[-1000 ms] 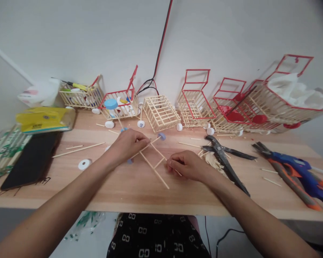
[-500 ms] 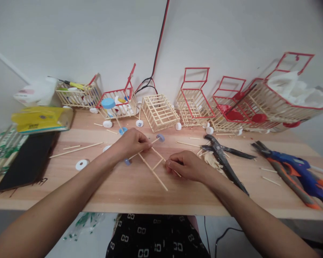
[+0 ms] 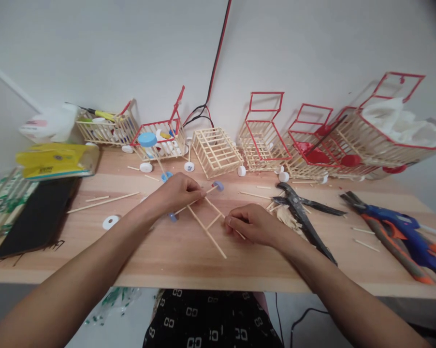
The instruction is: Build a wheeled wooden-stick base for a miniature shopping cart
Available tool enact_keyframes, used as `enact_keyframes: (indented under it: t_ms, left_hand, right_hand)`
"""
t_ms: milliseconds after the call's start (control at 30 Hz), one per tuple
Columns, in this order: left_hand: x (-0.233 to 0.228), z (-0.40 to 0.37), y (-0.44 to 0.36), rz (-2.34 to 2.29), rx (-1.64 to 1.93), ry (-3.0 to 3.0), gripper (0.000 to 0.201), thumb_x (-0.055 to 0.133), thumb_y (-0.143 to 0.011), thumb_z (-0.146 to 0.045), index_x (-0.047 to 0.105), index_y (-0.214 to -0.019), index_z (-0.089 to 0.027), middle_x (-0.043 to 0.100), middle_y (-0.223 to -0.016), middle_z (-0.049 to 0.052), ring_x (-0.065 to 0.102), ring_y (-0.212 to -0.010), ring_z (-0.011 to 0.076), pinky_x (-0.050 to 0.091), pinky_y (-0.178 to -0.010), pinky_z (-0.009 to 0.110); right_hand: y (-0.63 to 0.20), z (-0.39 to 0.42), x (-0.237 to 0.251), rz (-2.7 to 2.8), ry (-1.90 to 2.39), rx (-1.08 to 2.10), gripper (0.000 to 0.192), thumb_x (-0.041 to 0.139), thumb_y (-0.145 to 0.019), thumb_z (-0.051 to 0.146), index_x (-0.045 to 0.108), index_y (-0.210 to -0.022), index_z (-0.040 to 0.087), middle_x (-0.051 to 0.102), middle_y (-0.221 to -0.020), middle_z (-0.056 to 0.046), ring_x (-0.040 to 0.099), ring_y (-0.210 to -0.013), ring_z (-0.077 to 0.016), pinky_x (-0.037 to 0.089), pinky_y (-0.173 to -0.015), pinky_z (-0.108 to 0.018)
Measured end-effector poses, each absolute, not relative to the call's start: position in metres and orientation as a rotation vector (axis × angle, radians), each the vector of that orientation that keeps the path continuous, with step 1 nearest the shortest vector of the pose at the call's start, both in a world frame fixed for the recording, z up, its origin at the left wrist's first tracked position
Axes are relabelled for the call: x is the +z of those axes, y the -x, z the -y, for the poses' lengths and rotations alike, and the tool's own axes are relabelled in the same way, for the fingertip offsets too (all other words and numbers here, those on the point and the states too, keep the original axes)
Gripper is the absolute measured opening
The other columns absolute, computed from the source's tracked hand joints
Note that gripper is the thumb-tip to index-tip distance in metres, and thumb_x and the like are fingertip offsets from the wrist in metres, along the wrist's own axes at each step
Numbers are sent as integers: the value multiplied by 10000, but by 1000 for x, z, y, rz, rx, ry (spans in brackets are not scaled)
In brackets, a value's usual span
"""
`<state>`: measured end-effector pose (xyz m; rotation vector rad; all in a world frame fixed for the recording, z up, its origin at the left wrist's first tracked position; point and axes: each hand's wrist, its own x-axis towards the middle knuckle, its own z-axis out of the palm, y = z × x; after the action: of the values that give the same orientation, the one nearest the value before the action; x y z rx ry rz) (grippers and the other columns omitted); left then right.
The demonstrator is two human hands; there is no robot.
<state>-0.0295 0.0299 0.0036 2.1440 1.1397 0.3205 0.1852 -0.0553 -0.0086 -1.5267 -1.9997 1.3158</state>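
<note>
Over the middle of the table a small frame of thin wooden sticks (image 3: 207, 229) lies between my hands, two long sticks joined by a crosspiece. At its far end runs an axle stick (image 3: 182, 210) with a blue-purple bottle cap on each end, one cap (image 3: 218, 186) at the upper right. My left hand (image 3: 183, 193) is closed, its fingers pinching the axle where it meets the frame. My right hand (image 3: 247, 223) pinches the right-hand stick of the frame, whose end sticks out below the fingers.
Several stick baskets (image 3: 218, 152) stand along the wall, some with red rims and cap wheels. Black-handled pliers (image 3: 305, 217) and a blue glue gun (image 3: 395, 217) lie at right. At left are a yellow packet (image 3: 58, 159), a black board (image 3: 36, 217) and a white ring (image 3: 111, 222).
Almost nothing differs. The purple cap at the upper right has shifted slightly to the right; both hands keep their grip, and the whole view has drifted a little.
</note>
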Motion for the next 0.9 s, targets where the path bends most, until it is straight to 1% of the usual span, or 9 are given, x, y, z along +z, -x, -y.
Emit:
enact_keyframes:
  t_ms: [100,200,400,533,667,733,767,833,900]
  left_hand:
    - [0,-31,28,-1144,342,-2152,312,549,-771,-365,660,-609,-123,532,-524,-15,436,-512,98,273,-488,217]
    - [-2,-30,26,-1166,338,-2121,312,552,-767,-368,701,-663,-115,587,-552,2,476,-525,107,301,-496,218]
    - [-1,-31,25,-1177,334,-2090,295,571,-768,-353,726,-703,-111,615,-566,11,496,-532,110,317,-497,218]
    - [3,-30,26,-1194,330,-2115,315,550,-809,-369,724,-713,-125,609,-568,1,484,-525,110,315,-500,225]
    - [12,-16,24,-1289,636,-2286,205,577,-828,-318,712,-864,-167,664,-722,5,528,-654,133,373,-626,249]
    - [17,-2,22,-1338,777,-2371,154,608,-824,-298,683,-803,-165,666,-765,16,532,-711,146,385,-691,274]
    - [18,7,20,-1303,775,-2414,153,616,-827,-294,668,-756,-169,663,-768,15,533,-735,153,387,-719,287]
    - [17,22,18,-1184,693,-2489,153,623,-838,-294,670,-742,-185,652,-760,11,529,-777,167,385,-757,309]
    - [13,34,15,-1097,595,-2529,185,606,-859,-310,677,-737,-192,642,-750,10,514,-766,169,380,-761,321]
  right_hand:
    - [-185,55,-8,2007,1539,1307,263,464,-848,212,653,-675,156,560,-517,29,465,-431,-71,350,-476,-191]
    - [-185,56,-7,2018,1545,1307,260,464,-848,210,659,-685,154,559,-523,33,463,-425,-67,352,-478,-188]
    - [-184,57,-6,1986,1546,1331,266,470,-851,224,668,-692,149,571,-532,22,460,-432,-69,355,-471,-190]
    - [-184,58,-6,1944,1562,1355,260,480,-848,225,670,-688,148,560,-503,21,452,-421,-76,341,-447,-194]
    - [-184,57,-7,1962,1563,1332,267,474,-850,221,675,-689,153,573,-507,25,461,-418,-72,362,-472,-198]
    - [-184,57,-8,1970,1572,1323,275,467,-855,226,677,-693,155,581,-515,26,464,-420,-71,361,-477,-198]
    - [-184,57,-8,1975,1576,1315,279,465,-859,229,679,-695,157,584,-519,27,466,-422,-70,358,-477,-198]
    - [-184,57,-9,1998,1578,1288,287,463,-865,232,684,-696,160,584,-518,27,471,-428,-70,351,-482,-198]
    - [-184,56,-9,2034,1568,1249,290,466,-867,225,687,-691,159,576,-510,29,473,-432,-68,351,-497,-199]
